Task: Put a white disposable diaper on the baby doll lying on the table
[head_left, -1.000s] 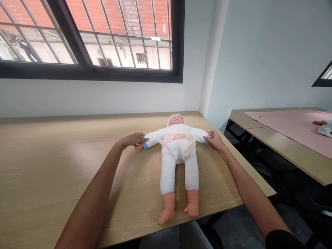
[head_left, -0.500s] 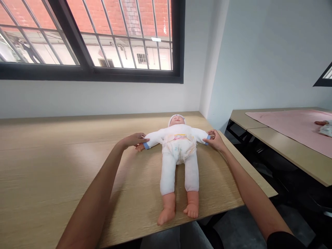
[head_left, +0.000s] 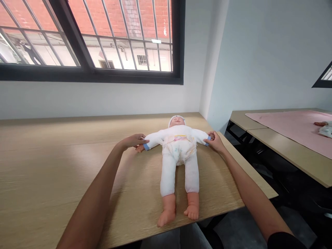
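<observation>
A baby doll (head_left: 178, 148) lies on its back on the wooden table (head_left: 64, 173), feet toward me and arms spread. It has on a white cap (head_left: 176, 118), a white long-sleeved top with blue cuffs, and a diaper (head_left: 180, 147). My left hand (head_left: 135, 140) pinches the sleeve (head_left: 155, 138) at the left of the picture, close to its blue cuff; the doll's hand shows below my fingers. With fingers closed, my right hand (head_left: 215, 141) grips the other sleeve's blue cuff (head_left: 208, 139), hiding the doll's hand there.
A barred window (head_left: 124, 38) is in the wall behind the table. To the right, across a gap, stands another table (head_left: 287, 141) with a pink cloth (head_left: 290, 124) and part of a second doll (head_left: 325, 129). The near table edge runs just past the doll's feet.
</observation>
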Motion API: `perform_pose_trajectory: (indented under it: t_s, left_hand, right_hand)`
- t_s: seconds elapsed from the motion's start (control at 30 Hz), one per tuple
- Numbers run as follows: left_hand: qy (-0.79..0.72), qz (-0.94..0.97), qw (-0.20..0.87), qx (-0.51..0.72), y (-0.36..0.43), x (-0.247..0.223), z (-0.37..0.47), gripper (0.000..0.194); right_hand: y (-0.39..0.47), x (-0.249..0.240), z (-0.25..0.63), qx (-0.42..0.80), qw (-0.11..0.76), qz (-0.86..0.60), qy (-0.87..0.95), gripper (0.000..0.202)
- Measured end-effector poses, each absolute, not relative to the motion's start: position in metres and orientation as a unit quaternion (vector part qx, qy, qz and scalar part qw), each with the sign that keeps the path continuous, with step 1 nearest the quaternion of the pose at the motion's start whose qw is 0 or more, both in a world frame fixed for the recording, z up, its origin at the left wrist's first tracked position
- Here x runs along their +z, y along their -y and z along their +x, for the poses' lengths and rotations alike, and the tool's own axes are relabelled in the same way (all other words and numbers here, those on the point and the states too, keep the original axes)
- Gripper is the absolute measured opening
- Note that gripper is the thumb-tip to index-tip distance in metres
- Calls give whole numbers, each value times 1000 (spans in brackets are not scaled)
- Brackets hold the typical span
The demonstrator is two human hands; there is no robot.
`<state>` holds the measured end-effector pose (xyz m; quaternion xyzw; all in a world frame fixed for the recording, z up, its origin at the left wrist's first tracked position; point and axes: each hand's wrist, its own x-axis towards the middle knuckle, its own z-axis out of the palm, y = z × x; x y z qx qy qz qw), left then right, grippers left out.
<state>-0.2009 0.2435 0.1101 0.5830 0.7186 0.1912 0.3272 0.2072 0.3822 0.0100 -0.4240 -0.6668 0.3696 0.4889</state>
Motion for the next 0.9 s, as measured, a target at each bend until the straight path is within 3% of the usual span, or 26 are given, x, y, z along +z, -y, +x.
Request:
perform_pose_trajectory:
  t_s: [0.27,0.7,0.9]
  left_hand:
    - [-713,587,334,187,-241,111,-200,60]
    - [-709,600,324,178,-242,113,-198,56]
    - [-712,604,314,173,-240,116,-194,56]
  right_hand:
    - [-390,3,209,376,493,-425,660,41]
    - [-392,0,210,453,440,-398,666,60]
    - [-394,-2,209,445,467,-419,639,53]
